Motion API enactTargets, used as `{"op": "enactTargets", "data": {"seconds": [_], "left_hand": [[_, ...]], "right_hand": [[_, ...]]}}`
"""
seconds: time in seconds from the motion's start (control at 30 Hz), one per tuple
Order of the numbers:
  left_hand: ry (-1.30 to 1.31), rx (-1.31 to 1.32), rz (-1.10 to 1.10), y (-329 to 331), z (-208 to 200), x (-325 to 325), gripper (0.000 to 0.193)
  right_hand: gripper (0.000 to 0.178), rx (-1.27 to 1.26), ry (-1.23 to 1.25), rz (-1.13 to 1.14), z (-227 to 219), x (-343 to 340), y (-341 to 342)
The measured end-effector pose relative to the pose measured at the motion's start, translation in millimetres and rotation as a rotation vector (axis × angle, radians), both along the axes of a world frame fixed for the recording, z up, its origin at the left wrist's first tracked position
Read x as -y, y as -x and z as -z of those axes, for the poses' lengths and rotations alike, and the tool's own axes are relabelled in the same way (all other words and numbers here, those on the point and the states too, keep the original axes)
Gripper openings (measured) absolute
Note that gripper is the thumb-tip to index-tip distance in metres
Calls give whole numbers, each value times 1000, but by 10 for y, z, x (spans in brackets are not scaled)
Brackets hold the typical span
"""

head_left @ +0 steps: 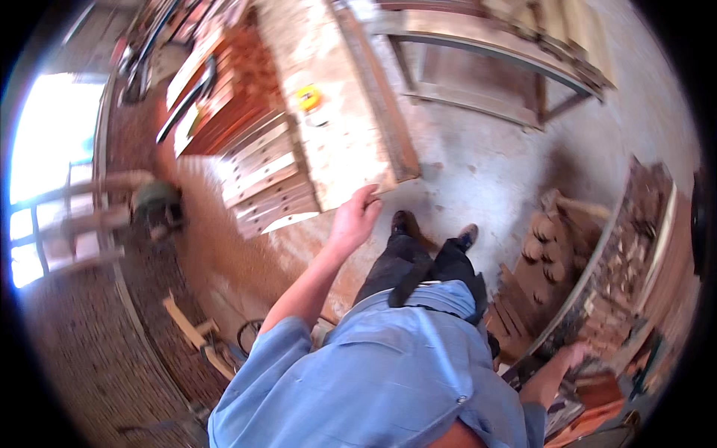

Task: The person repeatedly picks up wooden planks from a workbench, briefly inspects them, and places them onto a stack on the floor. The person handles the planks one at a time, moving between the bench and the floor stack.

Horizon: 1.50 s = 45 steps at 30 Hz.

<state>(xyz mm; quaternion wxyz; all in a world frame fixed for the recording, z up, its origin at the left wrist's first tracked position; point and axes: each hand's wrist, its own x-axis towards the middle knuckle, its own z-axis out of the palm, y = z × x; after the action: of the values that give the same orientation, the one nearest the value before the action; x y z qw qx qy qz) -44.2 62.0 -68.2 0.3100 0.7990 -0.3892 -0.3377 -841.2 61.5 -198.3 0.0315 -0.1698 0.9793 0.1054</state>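
Note:
My left hand (355,219) is just off the near end of a pale workbench (340,142), its fingers loosely bent and apart, with nothing seen in them. Farther up that bench sits a small yellow tape measure (308,97). At lower right my right hand (573,354) reaches over a long bin of small wood pieces (609,321). Blur hides its fingers, so whether it holds anything does not show. Left of the bench top stand stacked wooden boards with rows of holes (265,168) and reddish-brown wood pieces (243,89).
A metal-framed table (493,48) stands at the far right with timber on it. A box of curved wood pieces (549,250) lies on the floor beside the bin. To the left are a dark green motor (157,205), a wooden frame (198,332) and a bright opening (56,149).

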Motion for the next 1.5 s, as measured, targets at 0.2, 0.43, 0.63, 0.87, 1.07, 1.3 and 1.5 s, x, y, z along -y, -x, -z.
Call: {"op": "enactTargets", "data": {"seconds": [0.2,0.43,0.63,0.87,1.07,1.3,1.5], "left_hand": [[52,389,-191,-747,206,-724,30],[-284,887,-359,-2394,191,-1624,34],[-238,994,-189,-2926,364,-1985,26],[63,1100,18,-2971,173,-2101,18],[207,1103,92,-2682,-286,-2062,18],[469,1112,247,-2121,-643,-1341,17],[653,1003,533,-1488,-920,-474,19]], "right_hand": [[84,72,594,110,-747,652,-1012],[58,662,898,53,-527,691,-2611],[57,778,783,-129,-848,581,-3931],[53,826,638,-348,-864,533,-4221],[41,925,680,-771,-798,660,-4810],[56,997,611,-1663,-2095,573,-6578],[65,817,171,-1878,-2396,603,-6636]]}}
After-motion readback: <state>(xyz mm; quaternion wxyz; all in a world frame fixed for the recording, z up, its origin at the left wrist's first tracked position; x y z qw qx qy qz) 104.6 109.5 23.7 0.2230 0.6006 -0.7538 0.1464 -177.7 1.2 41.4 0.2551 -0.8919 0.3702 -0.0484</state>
